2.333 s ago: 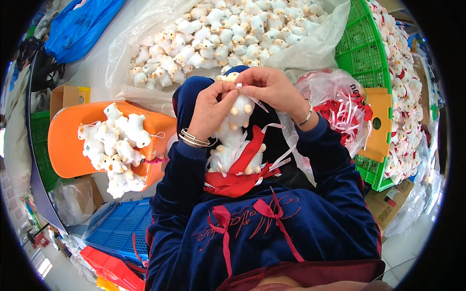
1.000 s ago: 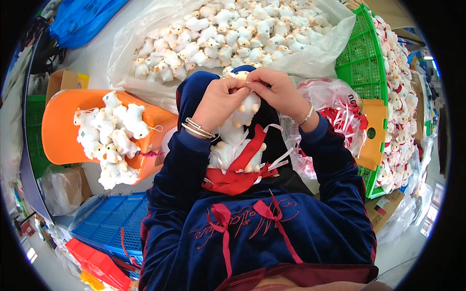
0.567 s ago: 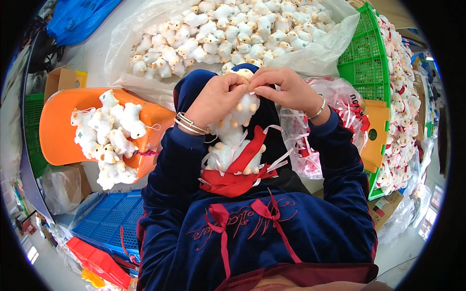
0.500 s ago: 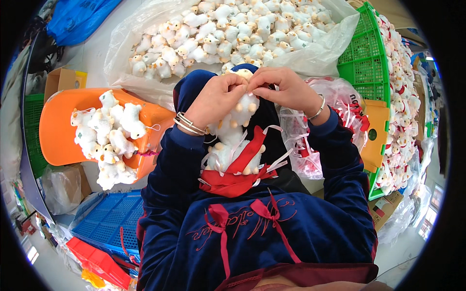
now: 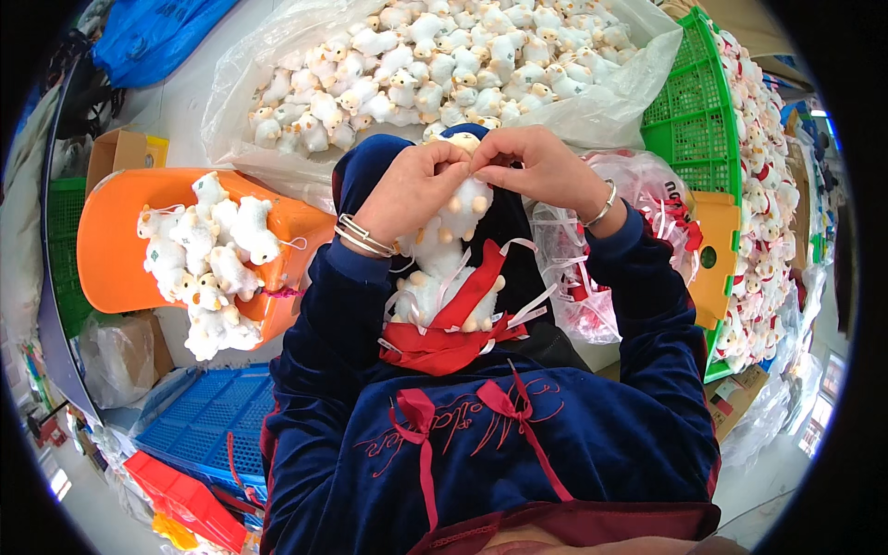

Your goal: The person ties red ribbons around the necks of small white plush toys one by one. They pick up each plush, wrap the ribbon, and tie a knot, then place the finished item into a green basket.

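Note:
Over my lap I hold a small white plush toy (image 5: 467,202) with tan feet, its cream head partly hidden behind my fingers. My left hand (image 5: 416,191) is closed in a pinch at the toy's neck. Against its fingertips, my right hand (image 5: 544,171) also pinches; whatever thin thing lies between those fingers is hidden. Below them, more white plush toys (image 5: 427,294) lie on my lap. Red cloth strips (image 5: 435,347) with white ribbon ends are heaped there, one strip lying across a toy.
A large clear plastic bag (image 5: 236,111) full of white plush toys lies ahead. Several more rest on an orange chair (image 5: 111,240) at left. Right of my lap are plastic bags (image 5: 592,319) of red pieces, beside a green crate (image 5: 689,111). A blue crate (image 5: 208,421) stands at lower left.
My right fingers have shifted slightly and closed tighter against the left fingertips at the toy's neck. The other things lie as before.

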`<state>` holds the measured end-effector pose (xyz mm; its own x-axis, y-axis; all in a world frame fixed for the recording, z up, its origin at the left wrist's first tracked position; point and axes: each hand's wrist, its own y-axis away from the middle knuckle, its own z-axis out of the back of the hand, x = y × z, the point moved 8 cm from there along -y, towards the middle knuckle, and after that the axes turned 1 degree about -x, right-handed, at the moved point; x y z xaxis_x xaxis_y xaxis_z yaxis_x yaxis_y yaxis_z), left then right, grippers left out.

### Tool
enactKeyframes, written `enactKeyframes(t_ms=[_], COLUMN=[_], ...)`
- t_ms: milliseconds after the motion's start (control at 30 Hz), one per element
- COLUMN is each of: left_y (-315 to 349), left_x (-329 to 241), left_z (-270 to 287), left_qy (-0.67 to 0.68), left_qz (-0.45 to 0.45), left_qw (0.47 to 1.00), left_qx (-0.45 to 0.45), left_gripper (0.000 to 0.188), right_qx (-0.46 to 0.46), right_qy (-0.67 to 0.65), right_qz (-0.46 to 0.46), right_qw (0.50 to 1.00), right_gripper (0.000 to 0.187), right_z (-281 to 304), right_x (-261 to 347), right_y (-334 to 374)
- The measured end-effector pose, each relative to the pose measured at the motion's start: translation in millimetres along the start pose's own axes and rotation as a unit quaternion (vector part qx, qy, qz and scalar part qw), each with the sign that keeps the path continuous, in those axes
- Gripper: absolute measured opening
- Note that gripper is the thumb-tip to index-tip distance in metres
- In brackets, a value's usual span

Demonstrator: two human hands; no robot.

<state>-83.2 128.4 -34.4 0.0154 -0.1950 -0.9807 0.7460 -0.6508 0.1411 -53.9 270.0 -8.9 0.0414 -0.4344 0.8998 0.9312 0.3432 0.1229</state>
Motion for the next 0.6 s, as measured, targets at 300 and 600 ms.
enactKeyframes(t_ms=[300,600], left_y=[-1.2,-2.1], left_x=[8.7,8.6], left_z=[2.2,4.3], left_qy=[-0.012,0.014], left_qz=[0.031,0.04], left_qw=[0.999,0.998], left_qx=[0.04,0.036], left_gripper=[0.025,0.026], right_qx=[0.016,-0.06], right_qy=[0.06,0.159], right_qz=[0.049,0.179], right_qw=[0.997,0.969], right_gripper=[0.015,0.01], right_z=[2.0,-3.1], right_x=[16.9,21.5], right_y=[-5.0,-1.6])
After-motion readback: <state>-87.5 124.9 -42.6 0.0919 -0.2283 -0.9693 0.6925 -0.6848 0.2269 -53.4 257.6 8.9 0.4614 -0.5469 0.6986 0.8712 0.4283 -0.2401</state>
